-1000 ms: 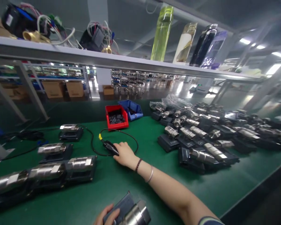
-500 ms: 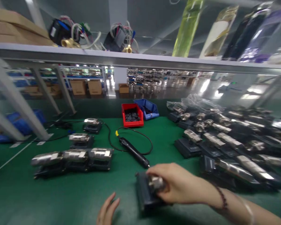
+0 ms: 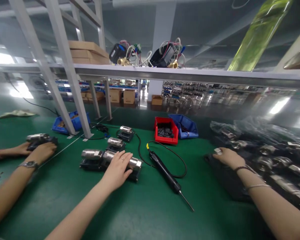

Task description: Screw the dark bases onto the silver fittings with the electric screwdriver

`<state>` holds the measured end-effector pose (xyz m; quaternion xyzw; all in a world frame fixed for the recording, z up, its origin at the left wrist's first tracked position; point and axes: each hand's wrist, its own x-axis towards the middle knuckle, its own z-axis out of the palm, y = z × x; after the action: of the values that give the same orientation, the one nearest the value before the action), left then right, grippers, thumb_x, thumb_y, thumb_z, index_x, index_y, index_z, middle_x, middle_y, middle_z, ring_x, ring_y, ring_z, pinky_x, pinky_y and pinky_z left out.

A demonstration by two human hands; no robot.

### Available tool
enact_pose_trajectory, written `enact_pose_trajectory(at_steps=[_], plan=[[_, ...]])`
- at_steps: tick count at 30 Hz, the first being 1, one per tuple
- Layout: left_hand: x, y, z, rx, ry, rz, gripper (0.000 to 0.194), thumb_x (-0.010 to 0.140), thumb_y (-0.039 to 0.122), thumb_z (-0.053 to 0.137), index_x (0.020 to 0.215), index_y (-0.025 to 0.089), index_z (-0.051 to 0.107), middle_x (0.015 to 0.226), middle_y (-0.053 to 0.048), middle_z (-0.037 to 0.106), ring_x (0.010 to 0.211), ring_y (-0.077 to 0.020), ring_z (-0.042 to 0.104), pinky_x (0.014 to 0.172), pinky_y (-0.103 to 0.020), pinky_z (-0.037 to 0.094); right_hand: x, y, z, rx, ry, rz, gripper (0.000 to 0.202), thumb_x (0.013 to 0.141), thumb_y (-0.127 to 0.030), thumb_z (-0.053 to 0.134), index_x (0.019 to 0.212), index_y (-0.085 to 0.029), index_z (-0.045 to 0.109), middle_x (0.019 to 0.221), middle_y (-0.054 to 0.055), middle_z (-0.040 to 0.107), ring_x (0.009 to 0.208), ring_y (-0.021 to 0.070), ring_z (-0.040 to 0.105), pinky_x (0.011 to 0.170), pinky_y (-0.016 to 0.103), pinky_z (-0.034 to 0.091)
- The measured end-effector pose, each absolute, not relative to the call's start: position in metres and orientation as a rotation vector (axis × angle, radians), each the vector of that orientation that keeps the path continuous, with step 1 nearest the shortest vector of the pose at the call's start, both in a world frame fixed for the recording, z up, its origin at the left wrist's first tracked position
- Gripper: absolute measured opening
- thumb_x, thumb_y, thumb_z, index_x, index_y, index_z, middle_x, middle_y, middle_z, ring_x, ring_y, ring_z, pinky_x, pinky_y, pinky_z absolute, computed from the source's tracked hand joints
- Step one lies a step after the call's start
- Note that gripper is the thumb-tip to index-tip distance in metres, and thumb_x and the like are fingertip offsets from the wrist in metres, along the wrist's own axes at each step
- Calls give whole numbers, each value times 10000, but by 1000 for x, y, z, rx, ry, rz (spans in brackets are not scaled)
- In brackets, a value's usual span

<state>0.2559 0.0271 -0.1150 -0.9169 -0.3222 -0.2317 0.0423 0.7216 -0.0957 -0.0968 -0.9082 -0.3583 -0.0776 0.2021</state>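
Left hand point(image 3: 118, 168) lying palm-down on rightmost metal valve point(image 3: 130, 165) in a row of valves point(image 3: 95, 156) at approx 10 o'clock on green tabletop point(image 3: 145, 213); grip spread apart, fingers draped over the steel body, not closing round it. Right hand point(image 3: 227, 158) resting at 2 o'clock on a dark valve base point(image 3: 225, 180) at near edge of valve pile point(image 3: 277, 156); grip loose, fingers point(image 3: 218, 151) touching a silver cap, can't tell if pinching it. Lying between both hands, black electric screwdriver point(image 3: 165, 170), bit pointing toward 5 o'clock, cord point(image 3: 176, 160) looping behind it. Sitting at 12 o'clock: red bin point(image 3: 166, 131) w/ small dark parts, blue bin point(image 3: 185, 125) just beside it on right. Two more valves point(image 3: 121, 138) standing behind the row. At 9 o'clock, co-worker's hands point(image 3: 38, 151) holding another valve point(image 3: 38, 138); wristwatch point(image 3: 30, 164) showing on nearer arm. Shelf point(image 3: 190, 75) running overhead, carrying cardboard boxes point(image 3: 87, 53) & wired units point(image 3: 145, 55).
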Motion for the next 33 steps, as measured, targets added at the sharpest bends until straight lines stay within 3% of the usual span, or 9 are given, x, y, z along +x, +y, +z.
enact_pose_trajectory(at_steps=[5,8,12,16,20,23,25,30,33], plan=[[273,28,-113,-2795,-971,-626,432,717,30,662,1113,182,582,1145,-76,674,1210,-294,562,1122,-554,374,655,-89,-111,-2461,-1212,-200,328,941,-182,606,1260,-119,560,1321,140,532,1247,300,486,1076,543,370],[285,15,-112,-2820,-959,-565,349,719,59,708,1021,188,588,1035,-61,684,1033,-256,635,1015,-473,485,584,-83,-133,-2199,-1569,36,338,956,-237,603,1276,-134,572,1241,103,604,1168,235,558,1047,427,433],[298,-30,-114,-2876,-973,-485,362,724,126,764,1039,184,595,994,-69,687,946,-259,653,827,-372,565,517,-71,-167,-2012,-1684,300,499,888,-192,685,1350,-140,504,1312,130,543,1173,267,548,1039,468,442],[286,-78,-127,-3109,-1043,-573,590,753,230,770,1283,182,516,1168,-125,661,1063,-291,636,919,-443,554,513,-64,-174,-1942,-1499,519,473,902,-203,669,1334,-144,486,1065,83,618,896,217,630,865,436,537],[260,-95,-158,-3334,-1301,-873,914,714,231,765,1485,249,274,1480,-169,416,1388,-346,390,1108,-593,386,531,-84,-155,-1702,-1242,691,436,869,-335,671,1210,-125,501,740,-14,568,513,115,519,508,254,487],[255,-96,-179,-3492,-1397,-827,962,647,218,794,1468,279,298,1548,-167,264,1442,-382,275,1123,-641,326,531,-122,-123,-1459,-1055,636,501,823,-571,531,1125,-174,484,642,-48,460,480,130,465,449,260,437],[260,-96,-185,-3490,-1403,-880,854,646,153,757,1406,272,386,1491,-152,318,1412,-363,321,1131,-631,319,522,-153,-95,-1245,-968,556,541,788,-647,477,1151,-247,469,685,-43,429,564,144,480,508,267,462],[271,-108,-187,-3437,-1303,-1001,689,640,76,686,1275,271,502,1283,-104,452,1259,-317,454,1087,-580,403,485,-223,-62,-544,-937,709,555,706,-219,808,1186,-330,554,687,-59,423,507,79,427,497,193,429],[271,-123,-194,-3398,-1285,-1105,687,648,87,685,1272,293,485,1283,-93,446,1244,-314,460,1063,-579,428,468,-246,-81,-494,-1085,731,490,840,-264,713,1287,-306,517,557,-87,344,372,76,309,401,238,344]])
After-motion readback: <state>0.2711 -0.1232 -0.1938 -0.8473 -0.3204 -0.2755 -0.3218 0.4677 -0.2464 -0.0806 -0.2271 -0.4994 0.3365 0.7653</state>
